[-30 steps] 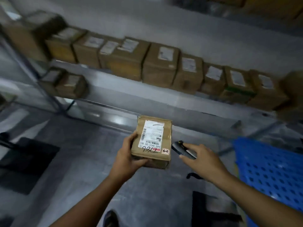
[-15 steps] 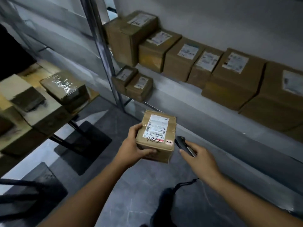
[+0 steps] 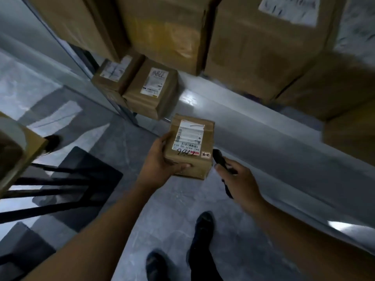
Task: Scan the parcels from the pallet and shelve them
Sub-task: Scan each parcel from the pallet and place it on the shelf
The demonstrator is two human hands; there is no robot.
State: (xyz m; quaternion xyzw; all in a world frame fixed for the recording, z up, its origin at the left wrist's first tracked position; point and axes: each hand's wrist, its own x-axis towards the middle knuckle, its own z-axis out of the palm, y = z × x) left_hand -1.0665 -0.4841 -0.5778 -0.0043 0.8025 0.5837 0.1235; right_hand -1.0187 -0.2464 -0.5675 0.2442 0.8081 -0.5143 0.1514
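Head view looks down past our dark shoes [image 3: 200,230] on the grey floor [image 3: 168,209] to both hands held out in front. The risk we see starts here. Our left hand [image 3: 160,165] carries the small brown cardboard parcel [image 3: 190,147] alone, so it could tip off while we reach for a slot. The black handheld scanner [image 3: 220,162] in our right hand [image 3: 239,179] sits just beside the parcel's corner and could knock it. The left hand cups the parcel from its left side, thumb curled along the near face, white label up. The right hand is wrapped round the scanner's handle, nose pointing forward. Beyond runs the grey metal shelf [image 3: 253,126], with two small brown boxes [image 3: 152,88] to the left and large brown cartons [image 3: 168,31] crowding it above, leaving little room, we judge.
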